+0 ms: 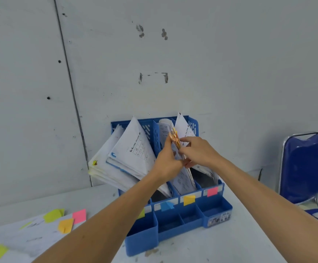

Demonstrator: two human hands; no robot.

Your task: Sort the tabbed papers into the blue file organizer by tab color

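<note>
The blue file organizer [181, 223] stands on the table against the wall, its slots marked green, blue, orange [189, 199] and pink [212, 191] along the front. Both hands meet over the orange-marked slot. My left hand [166, 158] grips a stack of papers with orange tabs [175, 138] from the left. My right hand [198, 151] pinches the same stack from the right. Fanned papers [133, 149] with a blue tab lean out of the slots to the left. More sheets stand in the pink-marked slot.
Loose papers [17, 238] with green, orange and pink tabs lie on the table at the lower left. A blue chair back [302, 168] stands at the right with papers beside it. The wall rises just behind the organizer.
</note>
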